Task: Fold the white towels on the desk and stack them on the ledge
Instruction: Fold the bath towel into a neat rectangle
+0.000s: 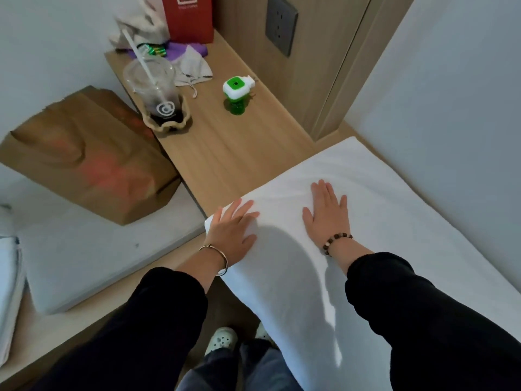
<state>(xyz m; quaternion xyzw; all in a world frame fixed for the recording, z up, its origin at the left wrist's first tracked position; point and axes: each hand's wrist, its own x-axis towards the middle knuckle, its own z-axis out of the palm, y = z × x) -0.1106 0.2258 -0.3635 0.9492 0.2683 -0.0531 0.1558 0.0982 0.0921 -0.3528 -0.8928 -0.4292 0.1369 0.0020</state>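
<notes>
Roughly early-to-mid stage, by my read. One white towel [380, 221] lies as a long strip on the right part of the desk [225, 153], its far end near the wall and its near end hanging over the front edge toward the person. It may have one lengthwise fold already, but the layers can't be counted. The left hand [232, 230] lies flat at the towel's left edge, fingers straight and spread, gripping nothing. The right hand [328, 214] is palm down mid-towel, fingers spread, also gripping nothing, so both are pressing or smoothing. It isn't a compact fold yet: judging by the length, it needs cross folds, then the move to the stack. A pale flat pad [93, 249] sits on the lower ledge [93, 306] at left, with more white cloth at the far left edge. These are possibly folded towels, but I cannot tell. A paper bag [84, 156], a cup [158, 91] and a green plug-in [236, 88] sit well apart from the towel.
</notes>
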